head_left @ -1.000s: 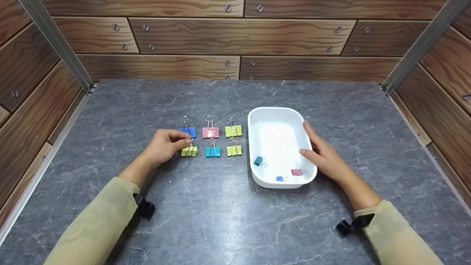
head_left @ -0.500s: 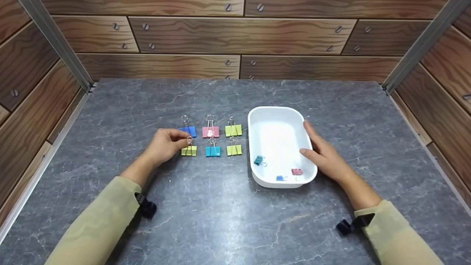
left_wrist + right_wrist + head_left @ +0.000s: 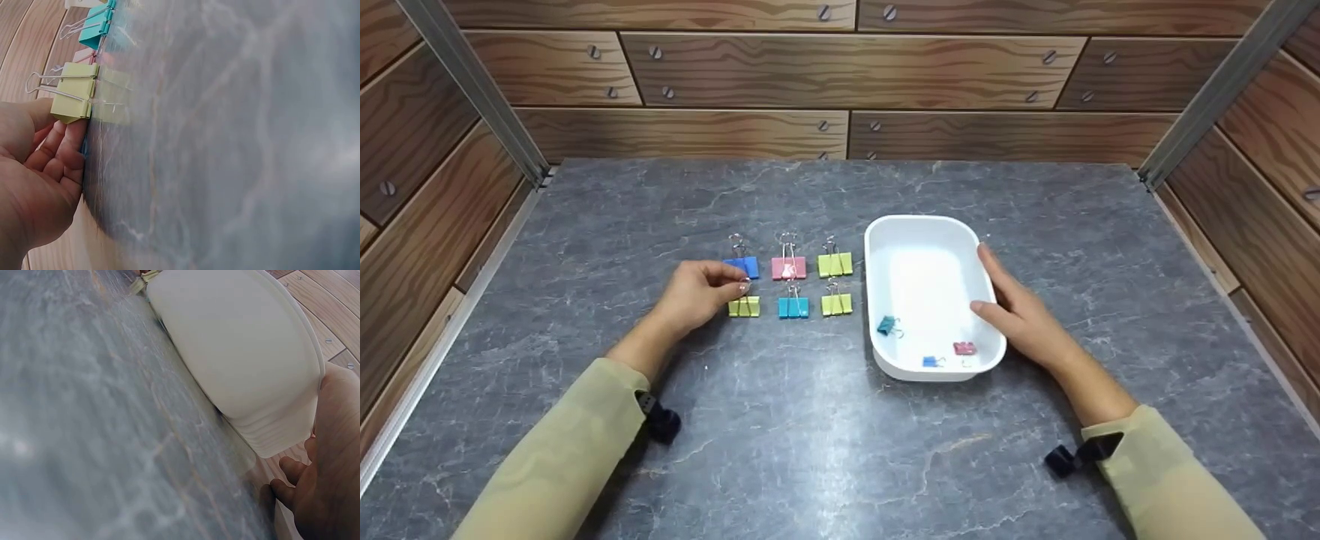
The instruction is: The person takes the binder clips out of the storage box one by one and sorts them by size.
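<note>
Now the yellow clip (image 3: 744, 305) sits at the near-left corner of a two-by-three grid of clips on the table (image 3: 810, 450), its wire loop pinched by the left hand (image 3: 697, 292). At 3 o'clock stands the white tray (image 3: 930, 225), the right hand (image 3: 1020, 315) resting flat, fingers straight, against its right wall.

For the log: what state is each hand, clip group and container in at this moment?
Left hand: pinching the wire handle of the near-left yellow-green binder clip.
Right hand: fingers straight, resting against the white plastic tray.
White plastic tray: upright, holding three small clips.
Five other coloured binder clips: lying on the grey table, untouched.
</note>
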